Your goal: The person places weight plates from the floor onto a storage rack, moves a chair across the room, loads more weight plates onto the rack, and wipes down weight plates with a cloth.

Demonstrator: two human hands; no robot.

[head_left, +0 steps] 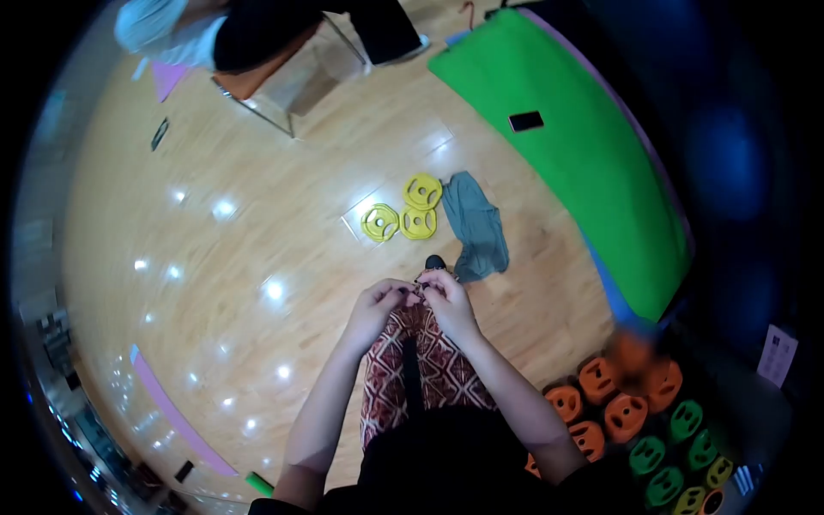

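Note:
My left hand [384, 300] and my right hand [444, 296] are close together above my knees, fingers bent and pinched. Between them is something small and dark, too small to make out. Below them are my legs in red and white patterned trousers [386, 378]. A dark shoe tip [435, 262] shows just beyond my hands. Past it, a grey-green cloth [476, 225] lies crumpled on the wooden floor [257, 189], beside yellow weight plates [419, 222].
A green mat [566, 129] with a black phone [526, 121] stretches along the right. Orange weight plates [626, 417] and green ones [663, 486] stand at lower right. A seated person [257, 39] is on a chair [257, 81] at upper left. A pink strip [176, 416] lies lower left.

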